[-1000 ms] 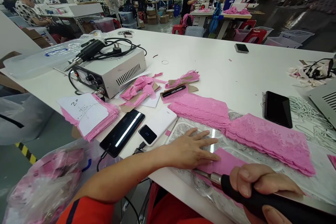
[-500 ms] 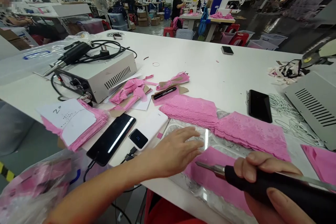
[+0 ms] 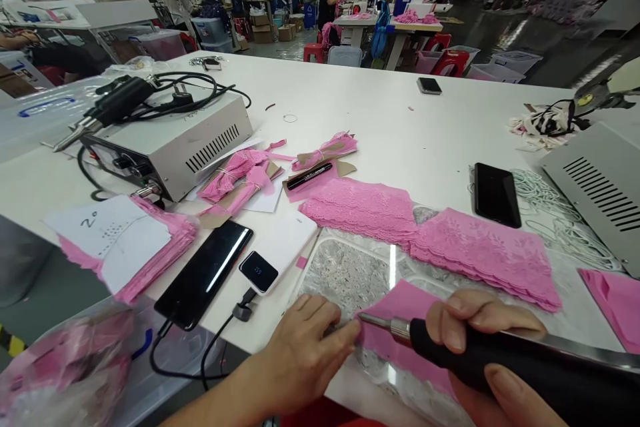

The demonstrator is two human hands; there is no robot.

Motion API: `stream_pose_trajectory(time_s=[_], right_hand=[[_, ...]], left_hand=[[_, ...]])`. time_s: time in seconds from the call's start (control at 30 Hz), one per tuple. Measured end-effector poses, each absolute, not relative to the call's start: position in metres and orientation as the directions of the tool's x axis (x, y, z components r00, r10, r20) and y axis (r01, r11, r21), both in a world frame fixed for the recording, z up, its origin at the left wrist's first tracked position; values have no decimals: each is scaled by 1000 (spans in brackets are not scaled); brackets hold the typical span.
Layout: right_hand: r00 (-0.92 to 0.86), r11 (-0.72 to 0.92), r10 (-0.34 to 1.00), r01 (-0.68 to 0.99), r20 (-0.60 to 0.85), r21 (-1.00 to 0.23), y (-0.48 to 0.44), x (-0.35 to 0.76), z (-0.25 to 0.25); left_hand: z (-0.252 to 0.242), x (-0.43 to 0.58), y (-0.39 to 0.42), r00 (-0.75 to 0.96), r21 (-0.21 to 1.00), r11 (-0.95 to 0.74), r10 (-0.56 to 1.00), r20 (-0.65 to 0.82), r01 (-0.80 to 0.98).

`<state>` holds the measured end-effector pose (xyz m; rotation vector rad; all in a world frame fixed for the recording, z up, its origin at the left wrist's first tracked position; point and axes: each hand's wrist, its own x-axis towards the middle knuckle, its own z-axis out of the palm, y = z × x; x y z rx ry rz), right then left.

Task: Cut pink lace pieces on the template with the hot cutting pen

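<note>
My right hand (image 3: 493,353) is wrapped round the black handle of a hot cutting tool (image 3: 505,363), whose metal tip (image 3: 373,321) rests at the left edge of a flat pink fabric piece (image 3: 407,310). That piece lies on a glass work plate (image 3: 350,273) near the table's front edge. My left hand (image 3: 305,350) sits beside the tip, fingers bent and pressed down on the fabric's left edge. Two stacks of pink lace (image 3: 435,230) lie just behind the plate.
A grey control box (image 3: 170,140) with a second tool and cables stands at the left. Near it are a paper-topped pink stack (image 3: 125,240), a phone (image 3: 203,273), a white power bank (image 3: 277,253), lace bundles and a marker (image 3: 310,175). Another phone (image 3: 495,193) and a second box (image 3: 600,190) sit right.
My left hand pulled back from lying flat on the plate to the fabric's left edge, fingers now bent. The tool tip moved left to meet it. The view shifted slightly.
</note>
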<state>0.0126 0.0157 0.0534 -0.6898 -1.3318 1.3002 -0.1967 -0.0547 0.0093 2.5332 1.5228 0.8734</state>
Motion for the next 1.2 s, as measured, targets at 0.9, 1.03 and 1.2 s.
stream_pose_trajectory(time_s=[0.9,1.03,1.2], right_hand=[[113,345,938,-363,327,-865,56,44,55],[102,344,939,-357,330,-868,66,47,53],[44,368,925,-349,377,-862,68,39,44]], left_hand=[[6,-190,-31,446,219,-672,665,599,708],[9,-171,-15,528,202,-704,663,530,681],[8,-164,-8,554,176,-691,684,474,701]])
